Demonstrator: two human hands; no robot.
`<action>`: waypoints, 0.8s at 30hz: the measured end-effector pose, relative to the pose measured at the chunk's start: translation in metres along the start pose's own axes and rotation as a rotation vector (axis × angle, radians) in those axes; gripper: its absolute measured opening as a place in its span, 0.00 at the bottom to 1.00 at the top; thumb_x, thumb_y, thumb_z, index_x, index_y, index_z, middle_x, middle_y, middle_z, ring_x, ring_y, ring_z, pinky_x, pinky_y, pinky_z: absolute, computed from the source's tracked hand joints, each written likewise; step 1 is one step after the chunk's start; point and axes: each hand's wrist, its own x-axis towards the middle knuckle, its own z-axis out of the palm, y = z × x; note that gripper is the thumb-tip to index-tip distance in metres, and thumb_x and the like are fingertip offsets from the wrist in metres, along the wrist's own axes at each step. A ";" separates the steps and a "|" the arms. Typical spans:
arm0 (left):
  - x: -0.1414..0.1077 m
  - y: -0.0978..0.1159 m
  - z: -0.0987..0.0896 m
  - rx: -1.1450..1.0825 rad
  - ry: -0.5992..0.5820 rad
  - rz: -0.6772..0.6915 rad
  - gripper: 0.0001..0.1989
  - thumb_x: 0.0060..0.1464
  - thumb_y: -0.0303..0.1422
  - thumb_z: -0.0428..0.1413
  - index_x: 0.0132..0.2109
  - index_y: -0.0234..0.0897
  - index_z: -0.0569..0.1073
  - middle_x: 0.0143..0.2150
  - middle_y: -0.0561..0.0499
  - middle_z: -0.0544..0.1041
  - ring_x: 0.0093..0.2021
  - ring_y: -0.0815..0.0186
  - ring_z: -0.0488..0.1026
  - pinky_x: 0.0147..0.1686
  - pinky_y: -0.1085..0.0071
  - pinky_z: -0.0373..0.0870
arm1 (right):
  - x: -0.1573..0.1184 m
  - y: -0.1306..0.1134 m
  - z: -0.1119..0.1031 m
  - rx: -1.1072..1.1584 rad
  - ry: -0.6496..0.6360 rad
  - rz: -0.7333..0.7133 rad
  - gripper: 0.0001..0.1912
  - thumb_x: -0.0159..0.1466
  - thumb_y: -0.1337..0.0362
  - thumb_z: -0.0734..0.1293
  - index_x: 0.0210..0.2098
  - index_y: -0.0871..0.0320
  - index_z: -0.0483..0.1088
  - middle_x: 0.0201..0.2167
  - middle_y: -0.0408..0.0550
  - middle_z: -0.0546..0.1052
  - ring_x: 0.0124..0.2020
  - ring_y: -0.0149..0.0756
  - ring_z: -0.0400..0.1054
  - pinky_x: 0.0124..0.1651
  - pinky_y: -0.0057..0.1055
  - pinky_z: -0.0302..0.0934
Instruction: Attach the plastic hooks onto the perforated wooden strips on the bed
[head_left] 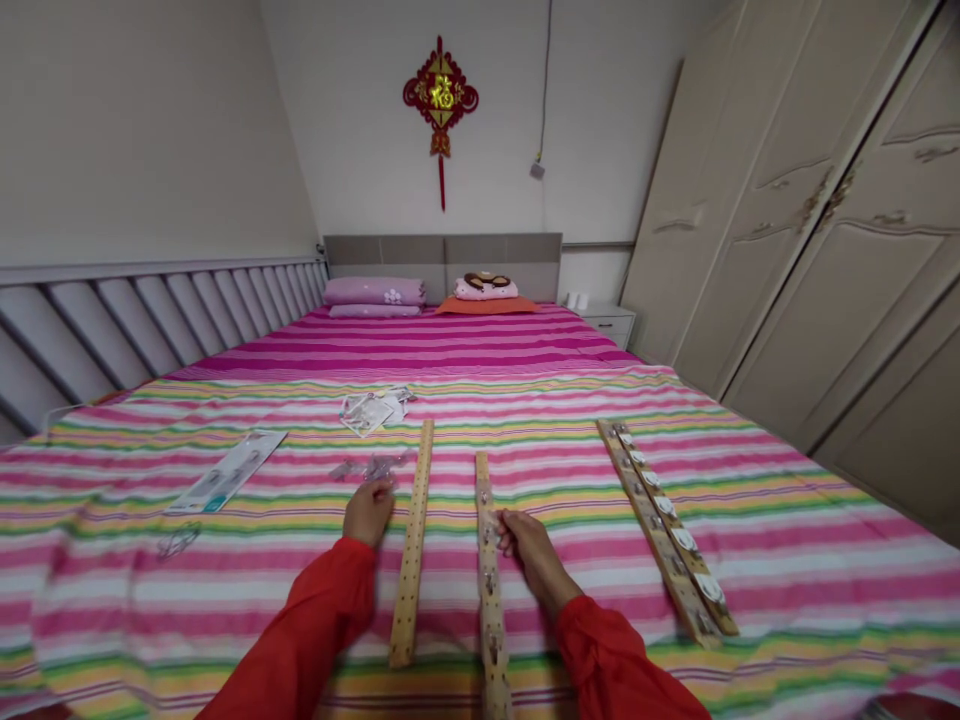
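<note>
1. Striped bedding covers a bed [450, 350] in a room where a wardrobe [787, 230] stands to the right, well beyond the right fingers, and a red ornament [441, 92] hangs on the far wall.
2. Right hand [536, 552]: its fingers bend toward one another at the right edge of the middle strip [489, 610]. Something pale shows at their tips; whether they grip it cannot be told.
3. Left hand [369, 512]: its fingers curl at the near edge of a clear heap [381, 467]; any hold is hidden.
4. Metal fittings [491, 580] line the middle strip, just left of the right fingers. The left strip [412, 543], marked with dark dots, lies between the two hands' fingers.
5. Packets [367, 413] lie beyond the left fingers; a card [229, 473] and wires [180, 540] lie to their left. Two right strips [651, 520], one bearing white discs [683, 539], lie well right of the right fingers.
6. Judging by the hands, the step pairs clear pieces with the middle strip's fittings; a next move would call for a light pinch and a steady strip.
</note>
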 end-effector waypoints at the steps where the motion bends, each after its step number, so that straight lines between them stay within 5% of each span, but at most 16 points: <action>1: 0.001 -0.006 -0.004 0.106 0.008 0.045 0.13 0.43 0.29 0.54 0.38 0.32 0.75 0.36 0.43 0.76 0.41 0.58 0.72 0.44 0.65 0.66 | 0.000 0.000 -0.001 0.003 -0.001 -0.001 0.15 0.46 0.53 0.72 0.23 0.60 0.73 0.16 0.41 0.71 0.14 0.27 0.60 0.16 0.25 0.51; 5: 0.000 -0.008 -0.005 0.452 -0.028 0.180 0.18 0.48 0.29 0.52 0.49 0.35 0.72 0.48 0.41 0.75 0.51 0.57 0.70 0.50 0.66 0.64 | 0.000 0.001 -0.002 0.003 -0.001 -0.016 0.15 0.46 0.53 0.73 0.23 0.60 0.73 0.16 0.41 0.71 0.14 0.27 0.60 0.16 0.25 0.51; 11: 0.000 0.020 0.000 0.838 -0.163 0.111 0.16 0.57 0.31 0.43 0.46 0.34 0.72 0.45 0.37 0.77 0.44 0.53 0.74 0.38 0.61 0.68 | -0.001 -0.001 -0.003 -0.006 -0.009 -0.007 0.16 0.47 0.53 0.73 0.24 0.60 0.74 0.17 0.42 0.71 0.15 0.28 0.61 0.17 0.26 0.53; 17: 0.001 0.015 -0.002 0.878 -0.141 0.099 0.16 0.59 0.33 0.42 0.44 0.34 0.73 0.44 0.38 0.77 0.42 0.57 0.75 0.38 0.65 0.66 | 0.000 0.000 -0.004 0.016 -0.017 -0.007 0.15 0.46 0.53 0.73 0.24 0.59 0.74 0.17 0.42 0.71 0.14 0.28 0.61 0.17 0.26 0.54; 24: 0.006 0.016 -0.016 0.587 0.108 0.005 0.14 0.56 0.36 0.46 0.40 0.38 0.74 0.41 0.44 0.79 0.37 0.58 0.75 0.31 0.68 0.64 | 0.000 0.001 -0.005 0.044 -0.016 -0.004 0.15 0.46 0.54 0.73 0.24 0.60 0.74 0.17 0.42 0.72 0.14 0.28 0.62 0.17 0.25 0.54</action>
